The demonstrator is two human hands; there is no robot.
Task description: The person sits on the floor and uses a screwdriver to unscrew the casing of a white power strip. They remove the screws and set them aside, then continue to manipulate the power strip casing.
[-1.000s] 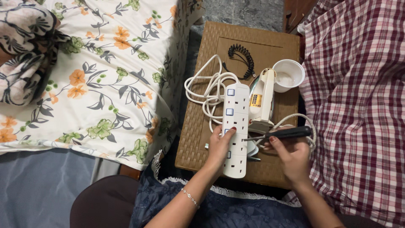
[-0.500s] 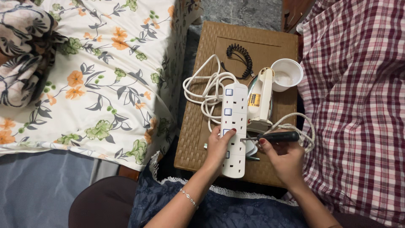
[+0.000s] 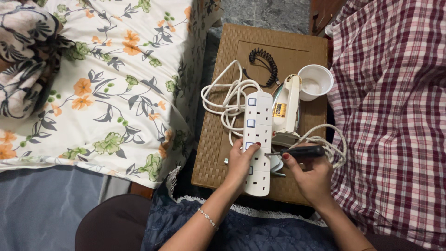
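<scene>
Head view: power strip (image 3: 258, 139) lies lengthwise toward the stool's (image 3: 218, 153) near edge. Left hand (image 3: 241, 162) clamps its near-left side. Right hand (image 3: 312, 175) closed on screwdriver (image 3: 297, 151), shaft crosswise, tip touching the strip's right edge.

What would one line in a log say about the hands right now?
left hand: steadies white power strip | right hand: grips black-handled screwdriver, tip at strip | surface: brown woven stool | nearby: iron, white cup
</scene>
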